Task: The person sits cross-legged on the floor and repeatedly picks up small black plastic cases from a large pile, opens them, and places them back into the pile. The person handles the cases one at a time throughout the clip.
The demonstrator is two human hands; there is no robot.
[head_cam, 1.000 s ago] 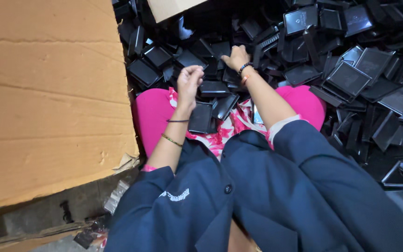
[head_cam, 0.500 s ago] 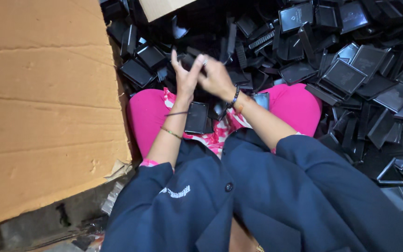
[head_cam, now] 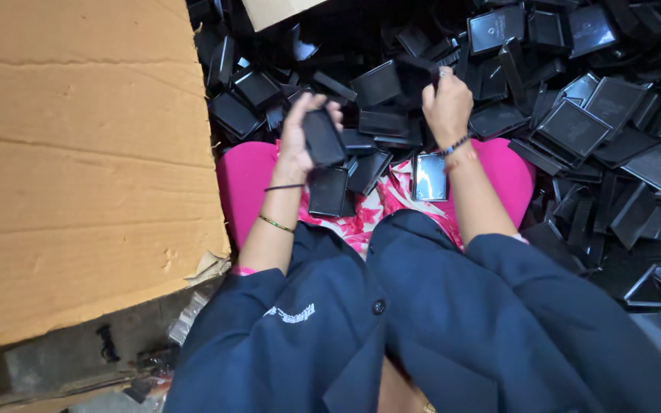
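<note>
L hand [head_cam: 300, 141] grips small black case [head_cam: 323, 138], raised over pink lap [head_cam: 242, 180]. R hand [head_cam: 447, 103] clasps another black piece [head_cam: 416, 73] above heap of black trays [head_cam: 575, 126]. Cardboard box [head_cam: 78, 153] at left; contents not visible.

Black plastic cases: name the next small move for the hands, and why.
Probably bring the right hand down to the left hand. The left already grips one black case over the lap, while the right lifts another piece from the pile; the two are apart.
</note>
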